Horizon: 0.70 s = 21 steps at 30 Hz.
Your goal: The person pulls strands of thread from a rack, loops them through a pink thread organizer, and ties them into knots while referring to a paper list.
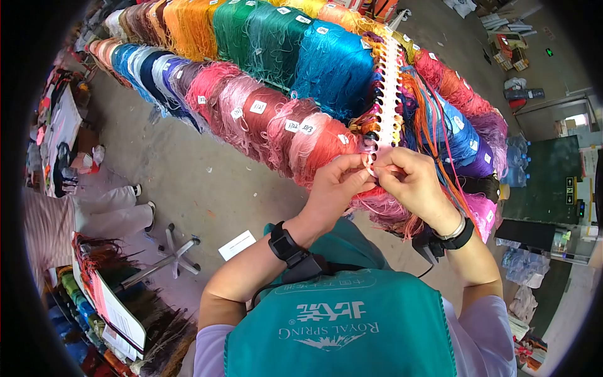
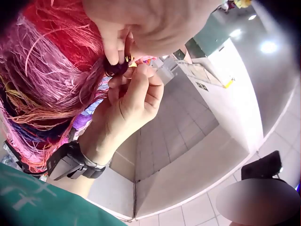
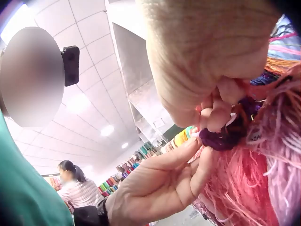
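A long white strip with holes along its edges [image 1: 388, 94] lies over the hanging threads, with coloured threads looped through many holes. My left hand [image 1: 336, 191] pinches the strip's near end between thumb and fingers. Close against it, my right hand [image 1: 411, 179] pinches a reddish thread at the same end; the fingertips of both hands nearly meet. A dark purple thread bundle [image 3: 221, 140] shows beside the fingertips in the right wrist view. In the left wrist view the right hand [image 2: 127, 113] has curled fingers, and the left hand [image 2: 150, 23] partly covers the strip's end.
Rows of thread skeins with number labels [image 1: 257, 107] hang on a rack ahead. Loose orange and red strands [image 1: 433, 125] trail beside the strip on the right. A swivel chair base [image 1: 173, 251] stands on the floor at left, near another person [image 1: 107, 210].
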Available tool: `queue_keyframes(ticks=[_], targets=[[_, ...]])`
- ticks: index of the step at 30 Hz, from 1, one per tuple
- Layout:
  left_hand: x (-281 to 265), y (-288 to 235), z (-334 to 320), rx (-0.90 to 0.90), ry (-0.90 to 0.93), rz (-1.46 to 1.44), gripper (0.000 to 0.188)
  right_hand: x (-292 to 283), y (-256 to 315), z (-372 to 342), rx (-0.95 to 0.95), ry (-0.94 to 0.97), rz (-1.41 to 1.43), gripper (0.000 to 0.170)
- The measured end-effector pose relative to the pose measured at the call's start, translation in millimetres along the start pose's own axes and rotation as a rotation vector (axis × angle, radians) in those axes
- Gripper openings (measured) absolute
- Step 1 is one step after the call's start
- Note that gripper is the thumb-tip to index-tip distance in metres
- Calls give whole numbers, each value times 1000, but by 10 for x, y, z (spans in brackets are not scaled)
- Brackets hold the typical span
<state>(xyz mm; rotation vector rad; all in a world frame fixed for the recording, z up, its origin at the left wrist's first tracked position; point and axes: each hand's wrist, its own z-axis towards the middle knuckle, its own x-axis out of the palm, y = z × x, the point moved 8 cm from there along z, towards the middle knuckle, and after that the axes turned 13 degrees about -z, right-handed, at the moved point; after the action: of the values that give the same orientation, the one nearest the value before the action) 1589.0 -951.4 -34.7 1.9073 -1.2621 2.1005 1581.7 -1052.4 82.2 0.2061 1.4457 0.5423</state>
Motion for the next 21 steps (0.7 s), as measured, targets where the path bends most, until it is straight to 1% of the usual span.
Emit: queue_keyframes(ticks=[3,5,6,8,10,12,15,18,21], targets=[[-56,2,22,3,-25,56,19,28,-31,-2,5,-28,52,7],[-103,-9,5,3,-57,114,16,130,-119,-12,95,71,75,8],[-151,-48,-29,13,-100,218,15,179,-161,-20,141,121,86,9],[-283,-172,-143,29,-189,425,13,250,-170,4,128,166,22,12],[-461,-209,-201,5,-208,392,13,320,-178,36,133,219,-15,18],[-520,-205,-235,2,-212,317,12,313,-117,65,115,221,-38,22],[-371,-197,-251,-67,-128,166,11,320,-49,92,90,232,-119,26],[-280,-160,-223,-13,-52,114,11,336,-60,95,84,229,-200,31],[-204,-141,-238,-88,12,166,12,355,-48,106,84,216,-245,32]])
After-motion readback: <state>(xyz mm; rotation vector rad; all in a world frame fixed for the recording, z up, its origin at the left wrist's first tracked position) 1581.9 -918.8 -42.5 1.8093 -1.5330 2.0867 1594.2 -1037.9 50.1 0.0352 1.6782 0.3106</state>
